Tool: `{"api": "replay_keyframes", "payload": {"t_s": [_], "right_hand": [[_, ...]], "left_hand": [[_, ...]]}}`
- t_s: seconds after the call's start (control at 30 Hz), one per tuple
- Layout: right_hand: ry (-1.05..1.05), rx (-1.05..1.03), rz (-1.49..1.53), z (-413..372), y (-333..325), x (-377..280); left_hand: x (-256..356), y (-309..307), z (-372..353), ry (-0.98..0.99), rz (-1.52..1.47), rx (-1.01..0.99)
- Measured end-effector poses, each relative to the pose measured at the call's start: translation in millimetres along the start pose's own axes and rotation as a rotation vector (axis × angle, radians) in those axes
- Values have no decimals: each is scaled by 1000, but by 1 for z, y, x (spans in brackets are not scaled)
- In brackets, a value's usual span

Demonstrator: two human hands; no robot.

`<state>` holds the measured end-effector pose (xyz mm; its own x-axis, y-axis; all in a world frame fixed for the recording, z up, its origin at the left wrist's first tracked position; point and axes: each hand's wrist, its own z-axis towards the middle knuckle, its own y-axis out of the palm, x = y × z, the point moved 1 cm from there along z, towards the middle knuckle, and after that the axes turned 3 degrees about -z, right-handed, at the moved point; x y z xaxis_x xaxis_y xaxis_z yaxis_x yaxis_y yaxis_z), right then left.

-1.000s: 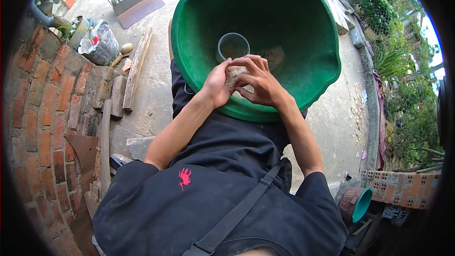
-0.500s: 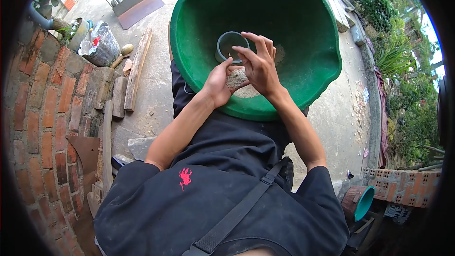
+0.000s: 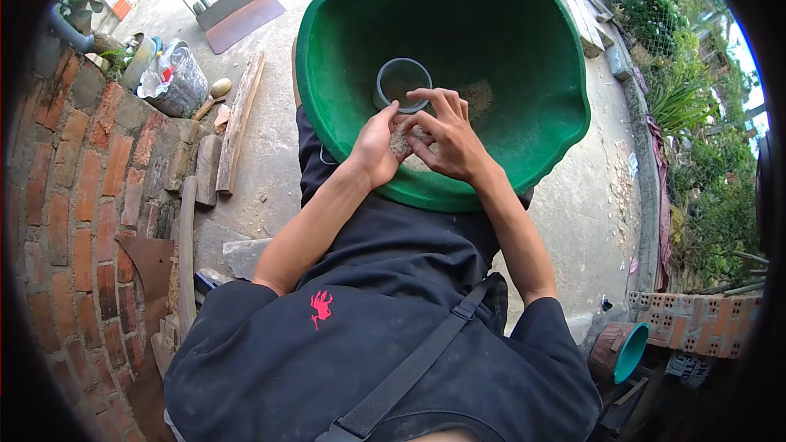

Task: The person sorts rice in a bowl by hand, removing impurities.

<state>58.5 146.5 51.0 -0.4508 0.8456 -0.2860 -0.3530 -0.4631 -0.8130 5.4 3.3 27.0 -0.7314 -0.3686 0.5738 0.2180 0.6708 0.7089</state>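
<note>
A big green tub (image 3: 524,49) with a wavy rim leans against my lap, its opening toward me. Inside it, my left hand (image 3: 375,154) is cupped, palm up, around a handful of pale grains (image 3: 399,142). Over that palm, my right hand (image 3: 453,141) has its fingers bent and its fingertips down at the grains; what they pinch, if anything, is hidden. Just beyond both hands stands a clear plastic cup (image 3: 381,88) with a round rim. More loose grains (image 3: 478,100) lie on the tub's inner surface to the right of the cup.
A brick wall (image 3: 86,196) runs along the left, with wooden planks (image 3: 241,123) and a dirty bucket (image 3: 182,86) full of scraps nearby. A hand truck (image 3: 237,12) stands on the concrete. Plants (image 3: 679,106) line the right; a round container (image 3: 629,352) sits lower right.
My right hand has come down from beside the cup's rim to the grains in my left palm. My left hand stays cupped in nearly the same place.
</note>
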Motion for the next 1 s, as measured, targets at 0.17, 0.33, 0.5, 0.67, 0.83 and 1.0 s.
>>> {"api": "replay_keyframes", "payload": {"t_s": [0.17,0.33,0.5,0.67,0.83,1.0], "right_hand": [[15,-19,-24,-1,4,4],[35,-48,-11,-2,5,3],[39,-58,-27,-2,6,3],[32,-32,-14,-2,6,5],[25,-54,20,-1,2,0],[6,-60,38,-1,5,1]], "left_hand": [[-2,-3,5,17,7,25],[-6,-10,12,16,1,-4],[-4,-6,7,14,-5,-27],[-7,-13,13,9,2,-25],[-8,-14,15,6,-22,-70],[-7,-11,13,28,-29,-40]]}}
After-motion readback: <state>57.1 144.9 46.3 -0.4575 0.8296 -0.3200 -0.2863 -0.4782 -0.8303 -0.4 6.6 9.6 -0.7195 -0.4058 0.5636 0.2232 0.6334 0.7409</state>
